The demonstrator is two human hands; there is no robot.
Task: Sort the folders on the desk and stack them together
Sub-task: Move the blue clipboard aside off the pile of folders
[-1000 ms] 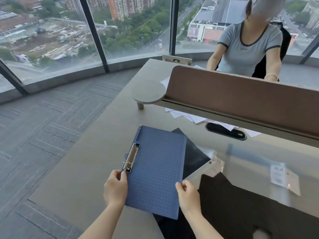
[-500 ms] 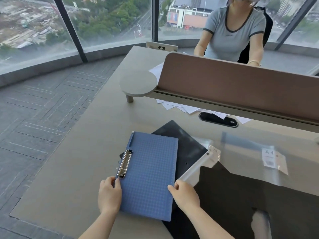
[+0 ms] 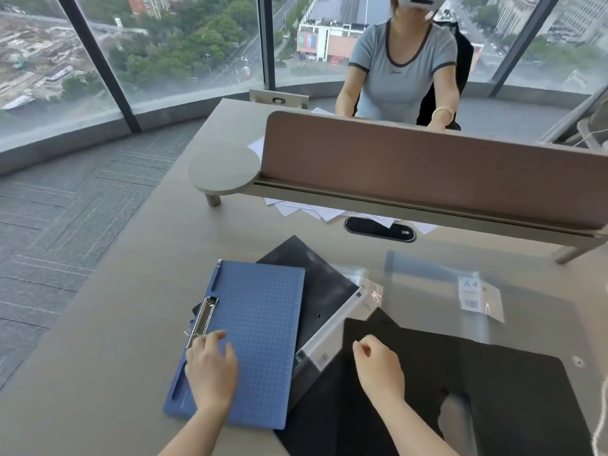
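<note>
A blue clipboard folder (image 3: 260, 327) with a metal clip lies flat on the desk, on top of a black folder (image 3: 316, 284). My left hand (image 3: 212, 373) rests palm down on its near left part, fingers spread. My right hand (image 3: 378, 366) hovers loosely curled, holding nothing, over another black folder (image 3: 493, 383) at the right. A clear report cover with a white spine bar (image 3: 332, 327) lies between the two black folders. A transparent A4 sleeve (image 3: 460, 291) lies further right.
A brown divider screen (image 3: 427, 172) on a raised shelf crosses the desk ahead, with loose white papers (image 3: 306, 209) and a cable grommet (image 3: 378, 229) under it. A person sits behind it. The desk's left edge drops to carpet.
Both hands let go of the blue clipboard's near edge after it came down on the black folder. My left hand now lies on it; my right hand moved right over the other black folder.
</note>
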